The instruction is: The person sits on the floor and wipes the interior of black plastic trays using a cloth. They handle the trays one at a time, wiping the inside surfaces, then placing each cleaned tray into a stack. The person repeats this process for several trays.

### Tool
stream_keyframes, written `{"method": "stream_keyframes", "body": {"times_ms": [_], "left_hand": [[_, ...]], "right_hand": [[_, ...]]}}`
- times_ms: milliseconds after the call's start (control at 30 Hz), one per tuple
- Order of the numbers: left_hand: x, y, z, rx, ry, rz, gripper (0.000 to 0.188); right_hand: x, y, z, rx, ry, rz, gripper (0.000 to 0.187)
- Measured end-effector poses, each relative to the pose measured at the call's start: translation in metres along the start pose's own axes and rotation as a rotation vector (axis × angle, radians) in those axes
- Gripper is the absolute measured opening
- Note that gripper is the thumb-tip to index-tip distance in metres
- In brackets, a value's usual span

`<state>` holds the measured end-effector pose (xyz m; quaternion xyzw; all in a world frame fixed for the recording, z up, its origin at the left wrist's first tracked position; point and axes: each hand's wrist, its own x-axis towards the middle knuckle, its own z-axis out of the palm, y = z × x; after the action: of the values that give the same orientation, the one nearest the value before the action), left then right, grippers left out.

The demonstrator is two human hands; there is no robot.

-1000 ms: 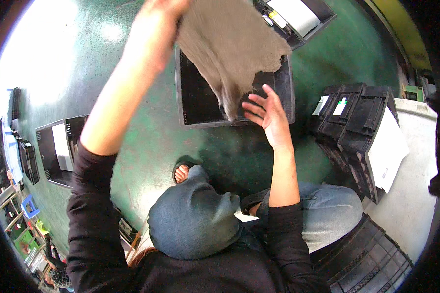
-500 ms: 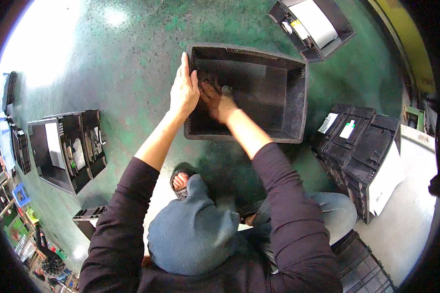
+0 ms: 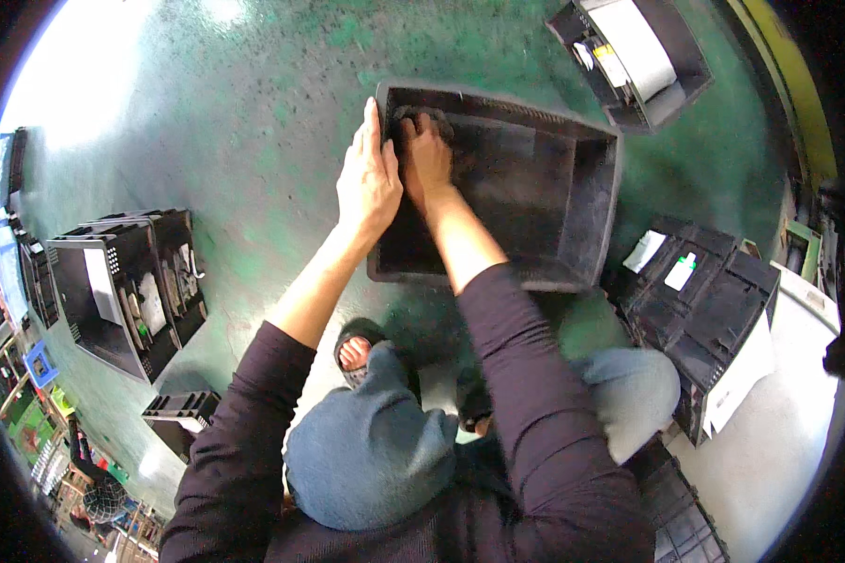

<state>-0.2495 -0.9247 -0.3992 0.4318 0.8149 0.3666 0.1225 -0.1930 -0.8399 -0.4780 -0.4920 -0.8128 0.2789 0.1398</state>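
Label (image 3: 682, 271) — green-and-white, illegible — near bin (image 3: 596, 202)

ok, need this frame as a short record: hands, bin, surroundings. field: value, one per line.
left hand: left hand against the bin's left edge, fingers extended
right hand: right hand inside the bin near its left end; grip unclear, too dark under the fingers
bin: open black bin on the green floor
upper right: black crate with a white sheet
right side: black crates
left side: more black crates
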Motion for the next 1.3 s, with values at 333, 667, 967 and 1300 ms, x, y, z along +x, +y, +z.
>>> {"method": "stream_keyframes", "body": {"times_ms": [333,667,967,1300], "left_hand": [[-0.001,0.003,-0.001,0.009,-0.002,-0.067,0.056],[0.000,0.004,0.000,-0.045,-0.006,-0.107,0.053],[-0.001,0.005,0.002,-0.008,0.000,-0.118,0.053],[0.002,0.005,0.002,0.008,-0.001,-0.052,0.057]], "right_hand": [[0.017,0.170,-0.145,-0.648,0.069,0.073,0.025],[-0.081,0.191,-0.169,-0.599,-0.651,-0.417,0.009],[-0.068,-0.004,-0.057,-0.261,-0.983,-0.381,0.018],[-0.066,0.158,-0.193,-0.569,-0.726,-0.125,0.013]]}}
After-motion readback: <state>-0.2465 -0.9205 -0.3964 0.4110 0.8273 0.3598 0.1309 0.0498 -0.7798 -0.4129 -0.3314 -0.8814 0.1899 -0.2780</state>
